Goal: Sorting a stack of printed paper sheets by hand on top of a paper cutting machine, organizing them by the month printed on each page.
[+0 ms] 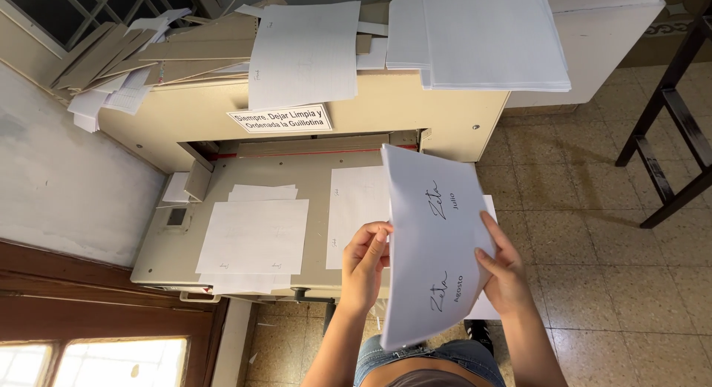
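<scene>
Both hands hold up a thin stack of white paper sheets with dark handwriting (434, 246), close to the camera and just in front of the person's body. Left hand (366, 262) grips the stack's left edge, with the thumb on one side and the fingers curled on the other, pinching the paper. Right hand (504, 272) holds the right edge, its fingers spread flat across the back and its thumb on the front, also pinching the sheets. The stack tilts up on its side, above the front edge of the big beige paper cutting machine (445, 120).

Some work looks done already. On the machine's flat grey worktop (319, 172) lie a neat pile of white sheets on the left (252, 235) and one white sheet in the middle (356, 209), just behind the left hand. Another white sheet peeks out behind the held stack, but most of it is hidden. The held stack is not yet set down, so that part looks left to do.

No boxes or bins show. The machine's top acts like a shelf: a tall pile of white paper (482, 34) sits on the right, one loose white sheet (304, 53) hangs over the front, and brown cardboard strips (148, 57) lie in a messy heap on the left.
</scene>
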